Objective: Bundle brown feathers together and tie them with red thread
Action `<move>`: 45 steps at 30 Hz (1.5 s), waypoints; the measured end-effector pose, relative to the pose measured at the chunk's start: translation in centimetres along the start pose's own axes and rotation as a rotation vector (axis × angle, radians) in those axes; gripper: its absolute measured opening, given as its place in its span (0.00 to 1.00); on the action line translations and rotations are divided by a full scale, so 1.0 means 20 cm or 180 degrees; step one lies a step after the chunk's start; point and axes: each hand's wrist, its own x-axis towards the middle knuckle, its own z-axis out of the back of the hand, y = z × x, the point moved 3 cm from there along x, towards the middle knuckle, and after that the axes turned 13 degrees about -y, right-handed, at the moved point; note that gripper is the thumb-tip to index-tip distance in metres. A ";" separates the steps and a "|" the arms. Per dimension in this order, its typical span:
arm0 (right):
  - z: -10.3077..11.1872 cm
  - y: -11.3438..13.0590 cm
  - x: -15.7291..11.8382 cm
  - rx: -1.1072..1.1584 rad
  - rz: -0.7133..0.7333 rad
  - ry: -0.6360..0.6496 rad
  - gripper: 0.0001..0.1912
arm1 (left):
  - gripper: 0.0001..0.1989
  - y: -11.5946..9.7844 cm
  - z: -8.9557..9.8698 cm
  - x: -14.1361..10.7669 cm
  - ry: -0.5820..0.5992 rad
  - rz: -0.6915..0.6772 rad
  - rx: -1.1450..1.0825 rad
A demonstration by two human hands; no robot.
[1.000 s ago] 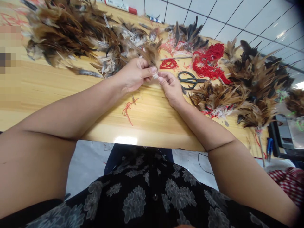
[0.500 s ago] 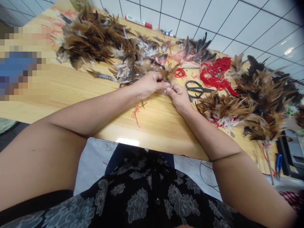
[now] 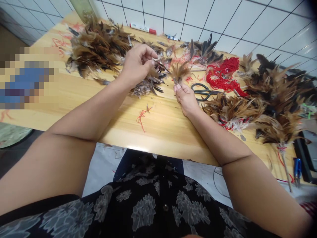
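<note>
My right hand (image 3: 186,98) pinches a small bunch of brown feathers (image 3: 178,73) by its base, tips pointing away from me. To the left, my left hand (image 3: 139,62) is raised over the feather piles, thumb and fingers drawn together. A thin dark feather (image 3: 162,66) runs from its fingertips toward the bunch. Loose feathers (image 3: 146,84) with pale fluffy bases lie under and beside the left hand. Black-handled scissors (image 3: 203,92) rest just right of my right hand.
A large brown feather pile (image 3: 99,46) lies at the left. Red string (image 3: 226,74) is heaped beyond the scissors. Tied feather bundles (image 3: 237,109) and a feather duster (image 3: 279,132) are at the right. A red-capped marker (image 3: 143,28) lies by the tiled wall.
My hands have come apart. The left hand has moved left and away from me to the feather pile, while my right hand keeps the small bunch.
</note>
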 end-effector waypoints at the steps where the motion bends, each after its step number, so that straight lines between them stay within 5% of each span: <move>1: 0.00 0.00 0.00 0.0029 -0.0036 -0.0018 0.40 | 0.20 0.00 0.04 0.03 0.0058 -0.0171 0.0279; 4: 0.00 0.00 0.01 0.0096 -0.0112 -0.0114 0.42 | 0.15 0.05 0.14 0.08 0.0405 -0.0512 0.0706; 9: -0.01 -0.01 0.02 0.0173 -0.0104 -0.0149 0.42 | 0.09 0.19 0.21 0.10 0.0442 -0.0546 0.0916; 13: -0.01 0.00 0.00 0.0105 -0.0040 -0.0187 0.43 | 0.12 0.19 0.18 0.06 0.0511 -0.0351 0.1033; 17: -0.01 0.02 -0.02 0.0067 0.0017 -0.0198 0.46 | 0.13 0.16 0.15 0.03 0.0706 0.0005 0.0289; 24: 0.00 0.02 -0.02 0.0075 -0.0036 -0.0232 0.45 | 0.19 0.05 0.05 -0.04 0.0151 0.0296 -0.0391; 32: 0.00 0.02 -0.03 -0.0082 0.0120 -0.0239 0.42 | 0.25 0.09 -0.12 -0.21 0.0559 0.0699 -0.1242; 36: -0.01 -0.03 -0.01 0.0029 0.0170 -0.0066 0.42 | 0.24 0.10 -0.17 -0.28 0.0611 0.0874 -0.1110; 45: -0.03 -0.01 -0.01 0.0054 -0.0096 0.0041 0.24 | 0.18 0.00 -0.15 -0.34 0.0219 0.0070 -0.0386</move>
